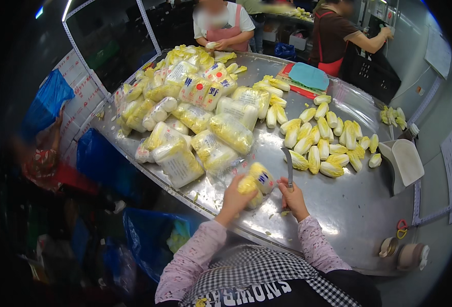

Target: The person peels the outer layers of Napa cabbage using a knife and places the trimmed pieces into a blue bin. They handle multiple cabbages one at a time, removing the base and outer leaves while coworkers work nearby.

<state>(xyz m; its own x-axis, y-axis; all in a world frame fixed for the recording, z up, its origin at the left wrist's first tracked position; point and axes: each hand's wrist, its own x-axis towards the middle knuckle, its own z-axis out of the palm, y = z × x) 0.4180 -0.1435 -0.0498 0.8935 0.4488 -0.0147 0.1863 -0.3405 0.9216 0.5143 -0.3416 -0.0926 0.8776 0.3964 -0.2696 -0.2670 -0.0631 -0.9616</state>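
Observation:
My left hand (236,197) grips a clear printed plastic bag of baby napa cabbages (263,179) just above the metal table (348,215). In my right hand (293,198) is a knife with a curved blade (289,165), its tip pointing away from me. The right fingers are close beside the bag; whether they also pinch its plastic I cannot tell. Beyond the knife, loose trimmed baby napa cabbages (313,158) lie in a spread group. Filled bags of cabbage (231,132) are heaped to the left of my hands.
A white scoop (404,163) stands at the right edge, with red-and-yellow scissors (402,229) and a metal cup (388,247) nearer. Flat plastic bags (354,101) and a blue cloth (308,76) lie farther back. A blue bin liner (149,234) hangs below left. Co-workers (226,23) stand across the table.

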